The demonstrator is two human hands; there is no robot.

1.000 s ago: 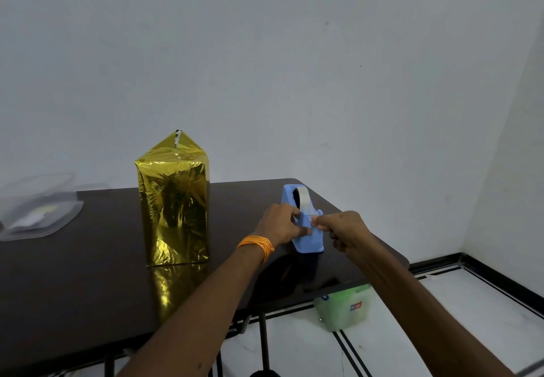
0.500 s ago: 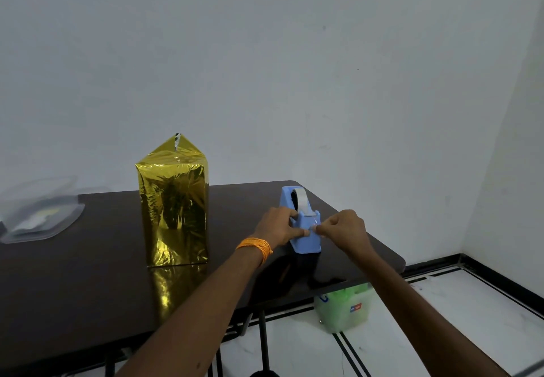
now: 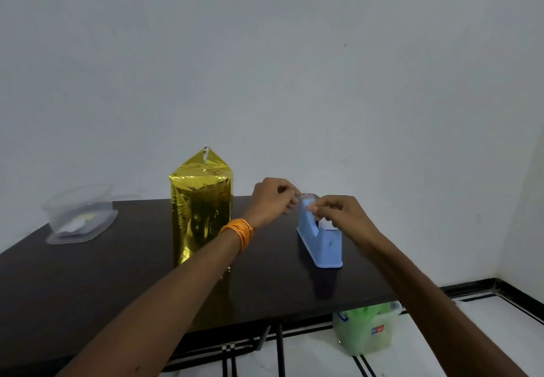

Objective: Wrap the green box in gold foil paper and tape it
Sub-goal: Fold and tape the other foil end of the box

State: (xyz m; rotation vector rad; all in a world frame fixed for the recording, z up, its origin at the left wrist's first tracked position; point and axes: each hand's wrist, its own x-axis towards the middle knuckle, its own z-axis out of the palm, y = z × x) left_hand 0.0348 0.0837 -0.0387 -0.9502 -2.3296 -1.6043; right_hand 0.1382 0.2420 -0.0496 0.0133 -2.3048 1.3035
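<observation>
head view. left hand (image 3: 273,200) is raised above the tabletop (image 3: 88,273), fingers curled, thumb and fingertips pinching one end of a strip of clear tape (image 3: 304,197). right hand (image 3: 338,214) is just to its right at about the same height, fingers also curled, pinching the other end. the strip spans the small gap between the two hands. the tape is transparent and faint, so it only appears to be a short piece.

blue tape dispenser (image 3: 323,244) stands on the tabletop directly under the right hand, which hides part of the roll. its long side runs toward the camera.

box (image 3: 201,208) stands upright on the tabletop to the left of the left hand, just beyond the left forearm, which crosses in front of its lower right corner. gold foil (image 3: 206,161) covers every face in view. at the top the foil is folded to a peak, with a small loose tip standing up.

orange thread band (image 3: 238,231) is on the left wrist. clear plastic container (image 3: 79,217) sits far left of the left hand, well apart from the box. green translucent container (image 3: 368,329) is on the floor below the right forearm.
</observation>
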